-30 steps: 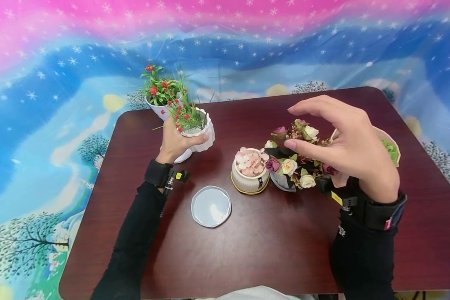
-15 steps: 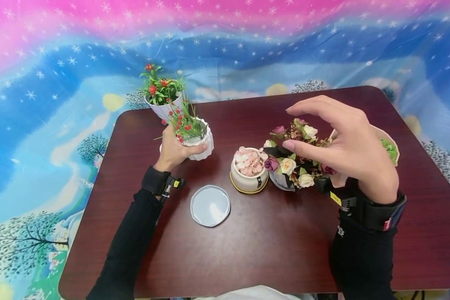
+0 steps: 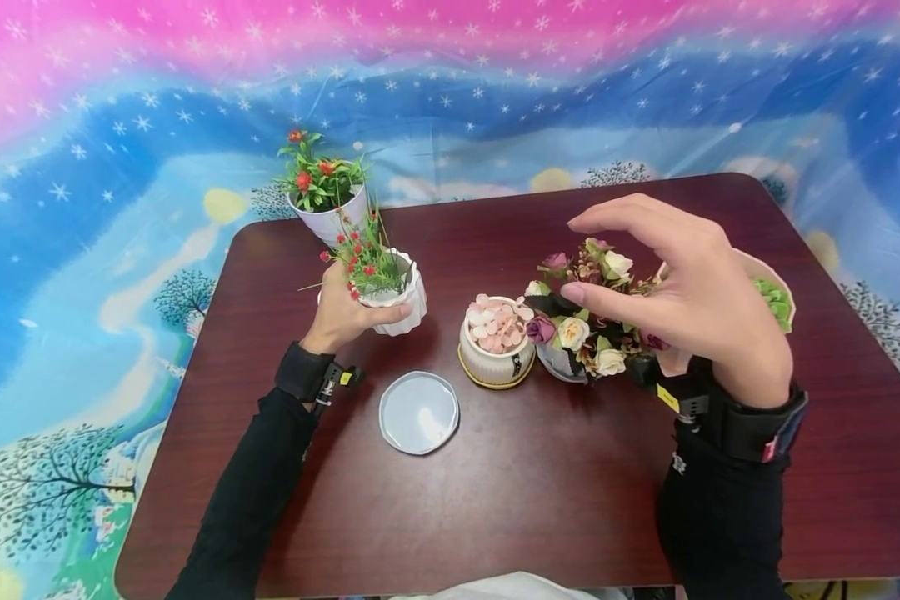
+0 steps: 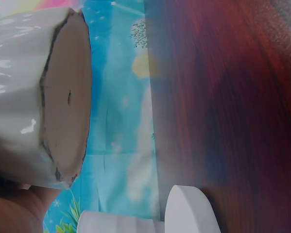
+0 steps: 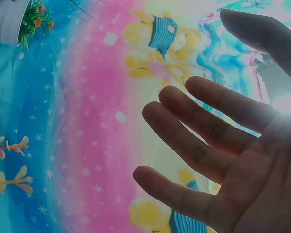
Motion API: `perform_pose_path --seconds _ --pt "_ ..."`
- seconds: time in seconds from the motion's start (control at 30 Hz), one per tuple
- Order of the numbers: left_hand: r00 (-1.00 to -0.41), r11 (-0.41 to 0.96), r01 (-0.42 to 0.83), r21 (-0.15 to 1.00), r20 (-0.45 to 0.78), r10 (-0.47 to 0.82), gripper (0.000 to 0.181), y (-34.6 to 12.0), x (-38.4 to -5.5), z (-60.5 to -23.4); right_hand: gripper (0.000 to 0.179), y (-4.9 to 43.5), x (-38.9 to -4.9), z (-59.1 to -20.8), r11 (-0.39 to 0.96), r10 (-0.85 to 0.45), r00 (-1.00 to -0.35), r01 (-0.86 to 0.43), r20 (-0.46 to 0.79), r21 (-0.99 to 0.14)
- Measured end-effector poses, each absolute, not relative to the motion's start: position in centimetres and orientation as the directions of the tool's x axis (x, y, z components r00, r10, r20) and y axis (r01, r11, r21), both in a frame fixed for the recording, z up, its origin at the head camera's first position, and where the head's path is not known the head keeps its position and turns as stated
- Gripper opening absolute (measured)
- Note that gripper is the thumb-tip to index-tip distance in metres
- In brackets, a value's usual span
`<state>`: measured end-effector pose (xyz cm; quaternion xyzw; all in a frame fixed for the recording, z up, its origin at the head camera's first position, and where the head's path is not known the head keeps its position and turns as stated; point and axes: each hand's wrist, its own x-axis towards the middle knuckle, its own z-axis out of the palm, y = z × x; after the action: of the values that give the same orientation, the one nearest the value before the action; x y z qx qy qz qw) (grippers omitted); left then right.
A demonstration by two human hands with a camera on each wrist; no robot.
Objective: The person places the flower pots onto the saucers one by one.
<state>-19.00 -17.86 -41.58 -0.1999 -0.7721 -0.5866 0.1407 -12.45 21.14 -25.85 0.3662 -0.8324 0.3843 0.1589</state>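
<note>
My left hand [image 3: 339, 312] grips a white fluted flowerpot [image 3: 411, 305] holding grass and small red flowers, thumb along its near side. In the left wrist view the pot's unglazed base [image 4: 67, 97] shows, raised above the table. Below it in that view is a white round saucer [image 4: 190, 211], hidden behind the hand in the head view. My right hand [image 3: 708, 300] hovers with fingers spread and thumb apart, holding nothing. It overlaps a pot of purple and cream roses [image 3: 573, 333] in the head view.
On the dark red table [image 3: 510, 500] lies a pale grey octagonal saucer [image 3: 418, 413]. A cream pot of pink blossoms [image 3: 497, 350] stands beside the roses. Another red-flowered pot [image 3: 330, 200] is at the back left; a pot with green leaves [image 3: 772, 304] is partly behind the right hand.
My left hand has moved slightly down and nearer with the flowerpot, which now covers less of the red-flowered pot behind. The right hand has barely moved.
</note>
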Motion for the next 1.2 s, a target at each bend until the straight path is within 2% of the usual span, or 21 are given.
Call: perform_pose_path --seconds 0.2,0.6,1.2 --pt "-0.892 0.295 0.452 0.842 0.422 0.162 0.077 -18.1 -18.6 -41.4 0.06 21.0 -12.4 -25.8 0.444 -0.493 -0.69 -0.723 0.53 -0.529" --pt "-0.899 0.336 0.438 0.834 0.396 0.189 0.076 -18.6 -17.8 -41.7 0.06 21.0 -12.4 -25.7 0.443 -0.494 -0.701 -0.712 0.514 -0.545" --pt "-0.857 0.279 0.507 0.816 0.442 0.265 0.075 -19.1 -16.2 -41.5 0.06 21.0 -12.5 -25.8 0.428 -0.515 -0.682 -0.73 0.519 -0.533"
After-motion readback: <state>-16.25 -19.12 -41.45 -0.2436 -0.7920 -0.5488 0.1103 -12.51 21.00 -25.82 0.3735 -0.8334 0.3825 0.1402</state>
